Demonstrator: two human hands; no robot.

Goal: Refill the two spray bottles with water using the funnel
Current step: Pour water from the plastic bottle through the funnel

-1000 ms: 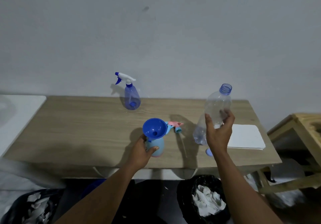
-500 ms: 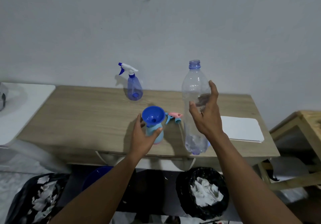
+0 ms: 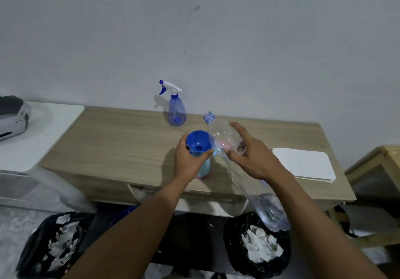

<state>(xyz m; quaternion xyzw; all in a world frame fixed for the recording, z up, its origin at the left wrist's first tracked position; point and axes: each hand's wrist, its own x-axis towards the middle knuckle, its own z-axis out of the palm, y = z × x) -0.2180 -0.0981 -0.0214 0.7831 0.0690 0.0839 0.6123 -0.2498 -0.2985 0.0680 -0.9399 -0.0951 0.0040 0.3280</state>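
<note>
A light blue spray bottle without its head stands near the front of the wooden table, with a blue funnel in its neck. My left hand grips that bottle just under the funnel. My right hand holds a clear plastic water bottle tilted, its open mouth up beside the funnel's rim and a little water in its low end. The pink and blue trigger head is blurred behind the clear bottle. A purple spray bottle with a white trigger stands at the back by the wall.
White paper sheets lie on the table's right side. A white surface with a shoe adjoins on the left. Two black bins with paper scraps sit on the floor below. A wooden stool stands at right.
My right hand has carried the clear bottle left from upright to a steep tilt, mouth toward the funnel. My left hand has stayed on the light blue bottle.
</note>
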